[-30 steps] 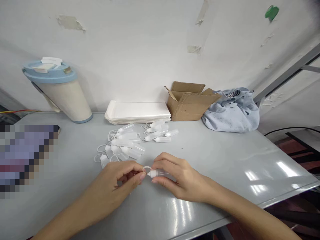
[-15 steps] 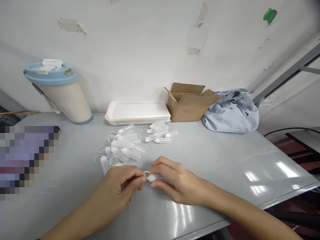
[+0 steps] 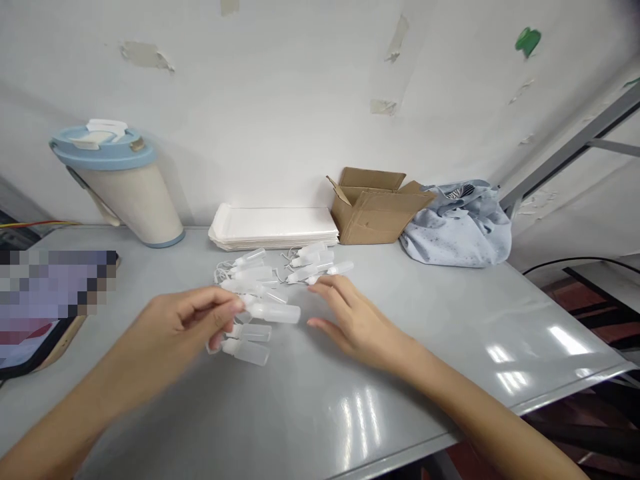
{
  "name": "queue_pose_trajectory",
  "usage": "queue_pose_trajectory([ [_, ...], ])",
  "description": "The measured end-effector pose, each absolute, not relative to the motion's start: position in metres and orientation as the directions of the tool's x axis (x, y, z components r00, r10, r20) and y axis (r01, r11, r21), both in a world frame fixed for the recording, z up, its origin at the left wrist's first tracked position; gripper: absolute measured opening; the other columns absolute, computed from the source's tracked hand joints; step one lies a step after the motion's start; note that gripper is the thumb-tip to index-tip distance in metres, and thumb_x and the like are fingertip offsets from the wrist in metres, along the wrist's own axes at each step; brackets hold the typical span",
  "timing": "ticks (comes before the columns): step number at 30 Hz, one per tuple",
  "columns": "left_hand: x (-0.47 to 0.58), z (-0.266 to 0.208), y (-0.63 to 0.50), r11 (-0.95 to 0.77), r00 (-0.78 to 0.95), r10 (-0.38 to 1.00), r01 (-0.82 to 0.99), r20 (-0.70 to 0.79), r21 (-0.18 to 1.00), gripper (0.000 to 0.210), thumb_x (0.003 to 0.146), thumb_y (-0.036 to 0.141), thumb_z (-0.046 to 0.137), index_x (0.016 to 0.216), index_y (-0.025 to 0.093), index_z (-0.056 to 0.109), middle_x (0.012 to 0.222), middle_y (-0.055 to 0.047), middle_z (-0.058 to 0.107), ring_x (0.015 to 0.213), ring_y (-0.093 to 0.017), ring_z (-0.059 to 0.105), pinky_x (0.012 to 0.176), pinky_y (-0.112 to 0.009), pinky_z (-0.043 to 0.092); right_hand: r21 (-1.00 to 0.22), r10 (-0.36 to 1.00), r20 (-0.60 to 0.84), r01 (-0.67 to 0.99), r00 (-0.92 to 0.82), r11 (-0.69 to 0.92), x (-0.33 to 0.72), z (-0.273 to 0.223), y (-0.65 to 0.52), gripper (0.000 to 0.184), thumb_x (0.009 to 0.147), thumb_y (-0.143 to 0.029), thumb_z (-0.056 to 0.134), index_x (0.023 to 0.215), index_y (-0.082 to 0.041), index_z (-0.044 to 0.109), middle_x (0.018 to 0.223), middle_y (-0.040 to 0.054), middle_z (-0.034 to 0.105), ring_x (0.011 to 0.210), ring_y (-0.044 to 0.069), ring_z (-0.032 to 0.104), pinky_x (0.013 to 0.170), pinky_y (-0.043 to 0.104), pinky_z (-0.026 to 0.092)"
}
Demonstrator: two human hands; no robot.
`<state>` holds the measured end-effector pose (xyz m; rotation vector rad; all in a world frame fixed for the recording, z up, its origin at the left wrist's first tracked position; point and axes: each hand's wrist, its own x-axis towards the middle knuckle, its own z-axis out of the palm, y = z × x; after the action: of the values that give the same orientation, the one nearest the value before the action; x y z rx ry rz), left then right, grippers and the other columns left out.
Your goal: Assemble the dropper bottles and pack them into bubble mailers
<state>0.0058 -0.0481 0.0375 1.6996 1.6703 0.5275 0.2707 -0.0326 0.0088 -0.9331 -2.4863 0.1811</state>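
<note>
My left hand [image 3: 200, 317] pinches a small translucent dropper bottle [image 3: 276, 312] at its white nozzle end, the body pointing right above the table. Below it, two similar dropper bottles [image 3: 247, 351] lie by my left fingertips; whether those fingers touch them is hard to see. Farther back is a loose pile of dropper bottles [image 3: 255, 274] with thin white loops at their necks. A second cluster of bottles [image 3: 310, 269] lies just behind my right hand [image 3: 353, 320]. That hand is open, fingers and thumb apart, a short gap from the held bottle's base.
Along the wall stand a cream tumbler with a blue lid [image 3: 130, 190], a stack of white trays [image 3: 275, 227], an open cardboard box [image 3: 375, 220] and a bundled light-blue cloth [image 3: 457, 230]. A phone-like device [image 3: 55, 347] lies at left. The grey table's front edge [image 3: 480, 423] runs along the lower right.
My right hand has let go of the dropper bottle and moved up and slightly right. My left hand has carried the bottle left and up toward the pile.
</note>
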Motion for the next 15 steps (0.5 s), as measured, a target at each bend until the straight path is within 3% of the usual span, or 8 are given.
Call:
queue_pose_trajectory([
  [4, -0.017, 0.040, -0.035, 0.058, 0.029, 0.991, 0.786, -0.131, 0.615, 0.050, 0.079, 0.066, 0.045, 0.057, 0.022, 0.052, 0.052, 0.005, 0.047, 0.051, -0.012, 0.042, 0.047, -0.019, 0.030, -0.037, 0.775, 0.297, 0.804, -0.558, 0.593, 0.289, 0.001, -0.007, 0.038, 0.090, -0.013, 0.054, 0.125, -0.006, 0.044, 0.130, 0.0287, 0.044, 0.119, 0.038, 0.046, 0.091, 0.055, 0.047],
  [10, -0.032, 0.035, -0.028, 0.127, -0.005, 0.975, 0.835, -0.223, 0.536, 0.060, 0.075, 0.075, 0.039, 0.052, 0.020, 0.042, 0.051, 0.005, 0.036, 0.047, -0.011, 0.032, 0.043, -0.018, 0.023, -0.027, 0.804, 0.250, 0.826, -0.540, 0.563, 0.305, -0.003, 0.009, 0.040, 0.088, -0.019, 0.060, 0.124, -0.007, 0.046, 0.123, 0.0261, 0.050, 0.111, 0.036, 0.051, 0.085, 0.052, 0.049],
  [15, -0.027, 0.037, -0.030, 0.122, -0.016, 0.978, 0.854, -0.209, 0.505, 0.059, 0.076, 0.074, 0.037, 0.051, 0.020, 0.040, 0.047, 0.006, 0.031, 0.043, -0.010, 0.030, 0.041, -0.017, 0.022, -0.037, 0.775, 0.261, 0.797, -0.575, 0.603, 0.299, -0.003, 0.005, 0.031, 0.089, -0.017, 0.059, 0.119, -0.012, 0.052, 0.123, 0.0223, 0.052, 0.110, 0.032, 0.051, 0.085, 0.048, 0.048],
])
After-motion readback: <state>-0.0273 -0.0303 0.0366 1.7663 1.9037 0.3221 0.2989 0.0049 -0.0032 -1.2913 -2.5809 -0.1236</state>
